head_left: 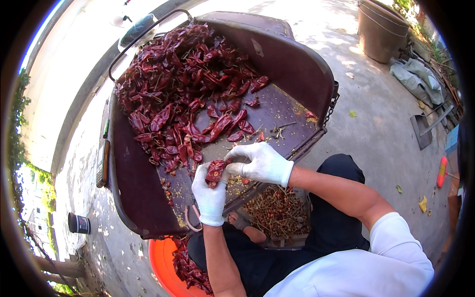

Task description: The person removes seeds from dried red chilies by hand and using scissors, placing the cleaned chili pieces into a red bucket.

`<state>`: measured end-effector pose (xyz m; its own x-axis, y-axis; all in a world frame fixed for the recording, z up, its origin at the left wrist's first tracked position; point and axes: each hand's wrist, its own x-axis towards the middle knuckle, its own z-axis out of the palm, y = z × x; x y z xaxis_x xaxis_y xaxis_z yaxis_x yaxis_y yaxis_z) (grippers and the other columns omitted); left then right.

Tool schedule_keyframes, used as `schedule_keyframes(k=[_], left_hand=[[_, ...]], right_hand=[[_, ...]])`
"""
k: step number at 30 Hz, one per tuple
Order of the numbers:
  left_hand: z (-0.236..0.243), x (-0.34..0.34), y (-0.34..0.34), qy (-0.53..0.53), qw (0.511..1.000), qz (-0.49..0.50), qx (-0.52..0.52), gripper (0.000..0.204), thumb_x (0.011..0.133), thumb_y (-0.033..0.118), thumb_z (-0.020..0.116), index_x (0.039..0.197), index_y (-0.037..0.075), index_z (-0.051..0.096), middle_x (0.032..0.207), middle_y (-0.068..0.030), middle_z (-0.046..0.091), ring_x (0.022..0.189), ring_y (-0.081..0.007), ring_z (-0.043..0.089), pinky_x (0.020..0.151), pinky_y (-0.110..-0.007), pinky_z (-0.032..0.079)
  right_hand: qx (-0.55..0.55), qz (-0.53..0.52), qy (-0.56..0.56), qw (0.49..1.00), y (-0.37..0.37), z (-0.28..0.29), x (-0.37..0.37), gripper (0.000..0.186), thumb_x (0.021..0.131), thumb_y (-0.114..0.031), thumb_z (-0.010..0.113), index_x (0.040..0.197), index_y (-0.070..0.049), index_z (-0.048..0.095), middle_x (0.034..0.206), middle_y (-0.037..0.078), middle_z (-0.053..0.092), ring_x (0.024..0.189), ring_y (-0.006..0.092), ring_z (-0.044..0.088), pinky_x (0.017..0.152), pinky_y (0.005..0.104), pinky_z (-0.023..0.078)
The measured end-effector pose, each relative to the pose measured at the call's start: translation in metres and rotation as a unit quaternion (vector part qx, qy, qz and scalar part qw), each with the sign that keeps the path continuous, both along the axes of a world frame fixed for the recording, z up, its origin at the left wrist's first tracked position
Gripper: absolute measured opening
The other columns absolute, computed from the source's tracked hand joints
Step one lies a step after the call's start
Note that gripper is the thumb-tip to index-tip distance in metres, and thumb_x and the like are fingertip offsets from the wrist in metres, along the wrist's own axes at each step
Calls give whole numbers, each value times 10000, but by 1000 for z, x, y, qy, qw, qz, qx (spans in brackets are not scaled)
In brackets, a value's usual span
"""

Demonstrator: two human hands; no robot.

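Note:
Both my hands wear white knit gloves. My left hand point(209, 195) cups a dried red chili pepper point(215, 171) over the near edge of a dark maroon cart bed point(138, 198). My right hand point(260, 162) pinches the top end of that same pepper. A big heap of dried red chilies point(183, 84) fills the far and left part of the bed. Loose seeds and a few stems lie on the bare metal near my hands.
An orange basin point(161, 262) with chilies sits on the ground at lower left. A pile of stems point(277, 210) lies under the cart edge by my knees. A brown bucket point(381, 29), grey cloth point(418, 79), a shovel point(428, 123) and a dark can point(79, 223) stand around on concrete.

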<state>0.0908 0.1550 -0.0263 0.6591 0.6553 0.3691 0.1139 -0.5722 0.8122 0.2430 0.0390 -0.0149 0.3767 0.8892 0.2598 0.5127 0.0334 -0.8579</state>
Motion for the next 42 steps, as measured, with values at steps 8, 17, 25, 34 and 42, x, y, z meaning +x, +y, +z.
schedule_keyframes(k=[8, 17, 25, 34, 42], left_hand=[[12, -6, -3, -113, 954, 9, -276, 137, 899, 125, 716, 994, 32, 685, 760, -14, 662, 549, -42, 502, 466, -192, 313], [26, -31, -40, -130, 931, -10, -340, 197, 900, 147, 704, 1023, -4, 673, 746, -47, 669, 521, -67, 515, 464, -209, 329], [50, -98, -90, -142, 947, 76, -278, 189, 865, 67, 689, 1022, -25, 642, 756, -74, 653, 472, -74, 491, 442, -202, 342], [56, -114, -155, -138, 949, 114, -258, 344, 848, 58, 725, 1155, -59, 622, 809, -48, 638, 522, -57, 507, 457, -180, 357], [55, -103, -180, -154, 937, 72, -304, 356, 870, 114, 730, 1169, -53, 635, 814, -22, 648, 539, -49, 513, 450, -183, 337]], right_hand=[[26, -101, 53, 993, -3, 3, 15, 232, 872, -258, 680, 991, -63, 717, 910, 174, 714, 861, 335, 705, 761, 398, 551], [-13, 11, 212, 977, -18, 18, 3, 159, 925, -86, 650, 1056, 0, 682, 937, 73, 711, 861, 127, 682, 753, 292, 550], [38, 39, 429, 902, -59, 29, -31, 193, 941, -34, 633, 1120, 35, 647, 1044, 91, 673, 901, 133, 675, 754, 276, 616], [32, 52, 505, 861, -107, 54, -100, 217, 929, -79, 673, 1122, 17, 647, 882, 67, 690, 745, 90, 656, 645, 231, 552], [34, 61, 492, 868, -132, 43, -119, 215, 963, -109, 625, 1152, -7, 628, 911, 34, 670, 756, 63, 621, 656, 226, 544]])
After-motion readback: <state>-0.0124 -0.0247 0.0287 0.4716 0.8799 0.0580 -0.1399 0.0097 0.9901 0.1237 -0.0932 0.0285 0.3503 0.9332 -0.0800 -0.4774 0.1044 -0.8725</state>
